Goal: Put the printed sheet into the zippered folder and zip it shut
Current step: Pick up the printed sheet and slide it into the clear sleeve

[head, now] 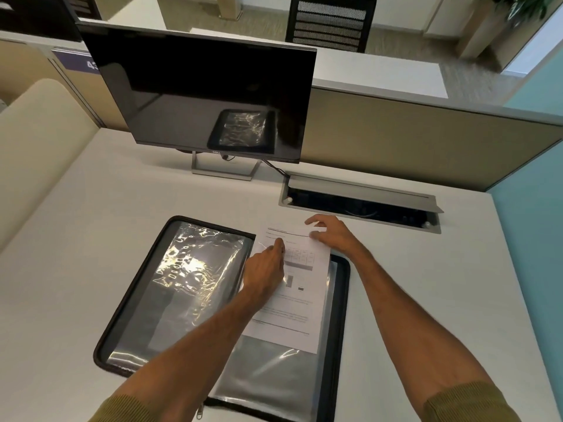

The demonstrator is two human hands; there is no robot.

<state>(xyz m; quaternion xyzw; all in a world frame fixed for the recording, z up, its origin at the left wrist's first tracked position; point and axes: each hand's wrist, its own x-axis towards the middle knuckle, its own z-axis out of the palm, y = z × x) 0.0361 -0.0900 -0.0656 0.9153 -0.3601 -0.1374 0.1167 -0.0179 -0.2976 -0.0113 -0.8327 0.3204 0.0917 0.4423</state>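
The zippered folder lies open flat on the desk, black-edged, with shiny clear plastic sleeves on both halves. The printed sheet rests on its right half, its top end sticking out past the folder's far edge. My left hand presses fingertips near the sheet's upper left, where a clear sleeve edge seems pinched. My right hand grips the sheet's top right corner between thumb and fingers. A zipper pull shows at the folder's near edge.
A dark monitor on a metal stand sits behind the folder. An open cable tray is recessed in the desk at the right rear. Partition walls border the white desk.
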